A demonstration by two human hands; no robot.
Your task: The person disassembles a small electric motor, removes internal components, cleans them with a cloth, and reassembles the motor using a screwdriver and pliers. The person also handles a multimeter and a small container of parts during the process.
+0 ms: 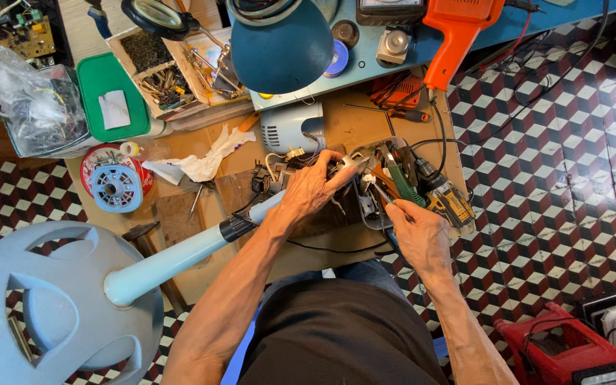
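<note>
— What does each grip hold now?

— The left hand [313,187] is closed around a small metal part [354,161] at the top of the fan pole; the fingers wrap it from above. The right hand [416,232] is closed on a thin tool [381,192], maybe pliers or a screwdriver, I cannot see it well. Its tip points up and left and meets the metal part just beside the left fingertips.

— And where is the fan itself?

— The pale blue pole [180,258] runs from under the left wrist down to the left, to the round fan base [51,306], which hangs out over the tiled floor [572,142]. The motor housing [290,127] lies just above the left hand on the table [351,125].

— Is there room to move?

— Little. A yellow drill [445,196] and a green-handled tool [402,182] lie directly right of the part, near the table's right edge. A blue lamp shade [283,43] stands above, a crumpled white rag [204,160] to the left. The near edge is at the person's lap.
</note>
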